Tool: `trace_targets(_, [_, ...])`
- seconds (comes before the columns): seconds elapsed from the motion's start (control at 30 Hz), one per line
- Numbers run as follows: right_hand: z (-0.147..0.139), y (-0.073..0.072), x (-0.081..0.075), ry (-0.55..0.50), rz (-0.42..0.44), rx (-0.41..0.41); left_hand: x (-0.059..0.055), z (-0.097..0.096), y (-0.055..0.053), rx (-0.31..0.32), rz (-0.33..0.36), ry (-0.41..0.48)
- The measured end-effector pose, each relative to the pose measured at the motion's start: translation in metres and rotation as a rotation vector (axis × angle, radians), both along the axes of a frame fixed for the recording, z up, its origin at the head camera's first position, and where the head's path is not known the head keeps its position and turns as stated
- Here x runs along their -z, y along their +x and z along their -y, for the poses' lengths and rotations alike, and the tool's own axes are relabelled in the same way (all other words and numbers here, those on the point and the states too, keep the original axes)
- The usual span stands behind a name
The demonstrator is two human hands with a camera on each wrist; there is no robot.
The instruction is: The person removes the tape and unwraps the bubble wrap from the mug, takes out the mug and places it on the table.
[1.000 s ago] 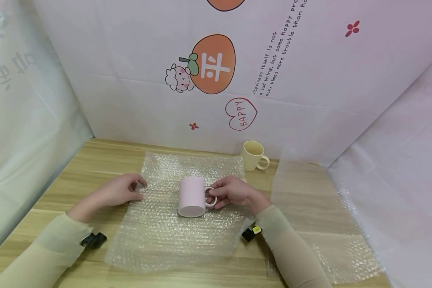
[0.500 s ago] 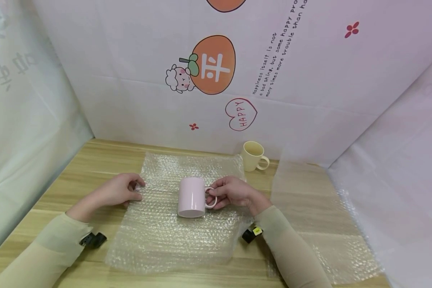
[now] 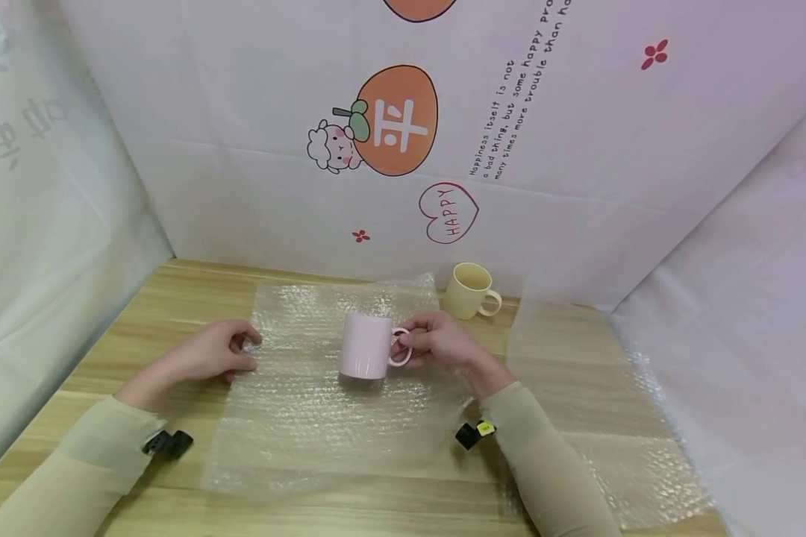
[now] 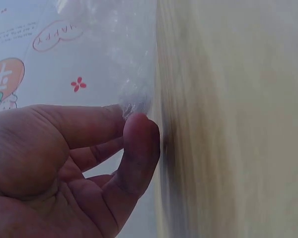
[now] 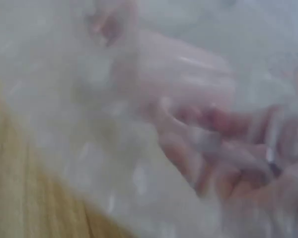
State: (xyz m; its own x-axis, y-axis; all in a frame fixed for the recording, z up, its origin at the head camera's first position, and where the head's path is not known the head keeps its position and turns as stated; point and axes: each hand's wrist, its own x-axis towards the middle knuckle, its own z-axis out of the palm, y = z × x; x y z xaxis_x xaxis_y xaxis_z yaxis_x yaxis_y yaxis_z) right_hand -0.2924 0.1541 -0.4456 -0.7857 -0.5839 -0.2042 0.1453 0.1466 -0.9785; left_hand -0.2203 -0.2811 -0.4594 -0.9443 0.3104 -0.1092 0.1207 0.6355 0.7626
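Note:
My right hand grips the handle of a pale pink mug over the middle of a bubble wrap sheet. Its bottom end points toward me in the head view. The right wrist view is blurred, with the pink mug beyond my curled fingers. At the sheet's left edge, my left hand pinches the wrap between thumb and forefinger. The left wrist view shows the gathered edge of the bubble wrap running up from the fingertips.
A yellow mug stands upright behind the sheet, near the back wall. Another bubble wrap sheet lies on the right of the wooden table. White printed cloth encloses the back and sides.
The pink mug has moved slightly back and to the right with my right hand. My left hand has drawn the bubble wrap a little to the left.

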Motion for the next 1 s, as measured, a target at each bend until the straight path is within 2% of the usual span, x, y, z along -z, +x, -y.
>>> trace_targets(0.17, [-0.002, -0.004, -0.003, -0.023, -0.062, 0.122, 0.002, 0.014, -0.002, 0.004, -0.011, -0.004])
trace_targets(0.37, [-0.005, -0.01, -0.005, -0.078, -0.134, 0.241, -0.002, 0.033, -0.003, 0.027, -0.005, -0.009])
trace_targets(0.6, [-0.011, -0.014, -0.007, -0.064, -0.207, 0.379, -0.006, 0.056, -0.004, 0.031, -0.008, -0.048])
trace_targets(0.8, [-0.013, -0.018, -0.005, -0.082, -0.194, 0.465, -0.01, 0.078, -0.003, 0.016, -0.038, -0.092])
trace_targets(1.0, [-0.012, -0.021, -0.002, -0.073, -0.187, 0.534, -0.007, 0.099, -0.006, -0.015, -0.082, -0.127])
